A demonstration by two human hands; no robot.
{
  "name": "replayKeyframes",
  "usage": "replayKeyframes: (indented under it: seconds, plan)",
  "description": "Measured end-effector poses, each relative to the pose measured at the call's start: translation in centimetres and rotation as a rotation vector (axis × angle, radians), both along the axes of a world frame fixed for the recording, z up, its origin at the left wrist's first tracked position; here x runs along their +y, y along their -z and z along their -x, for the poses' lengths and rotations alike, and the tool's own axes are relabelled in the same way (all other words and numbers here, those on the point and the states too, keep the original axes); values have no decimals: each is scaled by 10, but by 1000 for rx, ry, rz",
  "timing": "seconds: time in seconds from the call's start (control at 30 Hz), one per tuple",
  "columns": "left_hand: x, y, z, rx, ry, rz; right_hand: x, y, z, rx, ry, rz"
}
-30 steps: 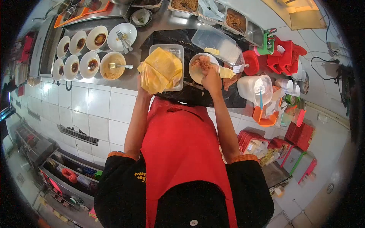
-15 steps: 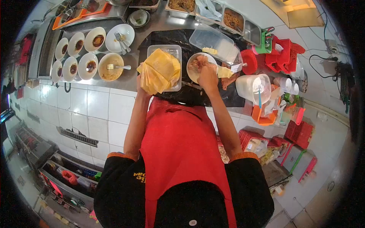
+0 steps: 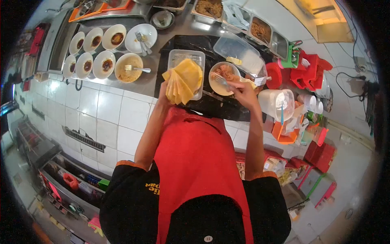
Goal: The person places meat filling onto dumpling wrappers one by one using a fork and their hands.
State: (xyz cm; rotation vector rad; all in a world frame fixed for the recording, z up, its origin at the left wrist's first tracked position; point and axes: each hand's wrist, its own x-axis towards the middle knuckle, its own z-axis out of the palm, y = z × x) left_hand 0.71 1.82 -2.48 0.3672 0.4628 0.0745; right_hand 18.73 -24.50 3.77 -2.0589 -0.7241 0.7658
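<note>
My left hand [image 3: 163,93] grips a fanned stack of thin yellow wrapper sheets [image 3: 186,81], its fingers mostly hidden beneath. Under the stack is a clear rectangular plastic container [image 3: 174,56], partly covered. To the right, a white bowl [image 3: 214,86] contains a pinkish-orange minced filling [image 3: 228,72]. Closed round the handle of a fork [image 3: 220,79], my right hand [image 3: 245,92] is over the bowl's right edge, and the fork's tines are in the filling. A piece of yellow sheet [image 3: 248,82] lies partly behind that hand.
Several white bowls with dark sauce [image 3: 103,65] stand at left, near a bowl with a resting fork [image 3: 129,75] and a plate of cutlery [image 3: 132,40]. A clear lid [image 3: 231,45] lies behind the filling. At right are a tub of white powder [image 3: 270,101] and red baskets [image 3: 306,77].
My right hand has drawn back to the right, so the fork and more filling now show. The wrapper stack has tilted and its fan looks narrower. The whole view has shifted slightly.
</note>
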Motion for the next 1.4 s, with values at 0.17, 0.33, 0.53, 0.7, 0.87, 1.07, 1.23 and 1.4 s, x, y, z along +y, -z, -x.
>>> replayKeyframes:
  seconds: [0.17,0.33,0.53,0.7,0.87,1.07,1.23,1.4]
  plan:
    - [-18,-28,-14,-83,110,171,35,-64,27,10,85,-266]
    - [-24,-50,-21,-144,58,200,55,-37,35,-175,188,-372]
    - [-10,-56,-18,-52,-13,-121,37,-70,20,-76,156,-314]
    - [-17,-63,-20,-18,32,-435,57,-88,23,-251,-31,-356]
    - [-15,-65,-11,-39,56,-361,48,-81,1,178,44,-293]
    - [-4,-29,-5,-122,132,-227,53,-84,15,60,62,-367]
    - [-8,-27,-17,-190,-10,73,61,-67,37,-130,100,-327]
    - [1,-43,-20,-344,-32,169,41,-63,28,-216,162,-383]
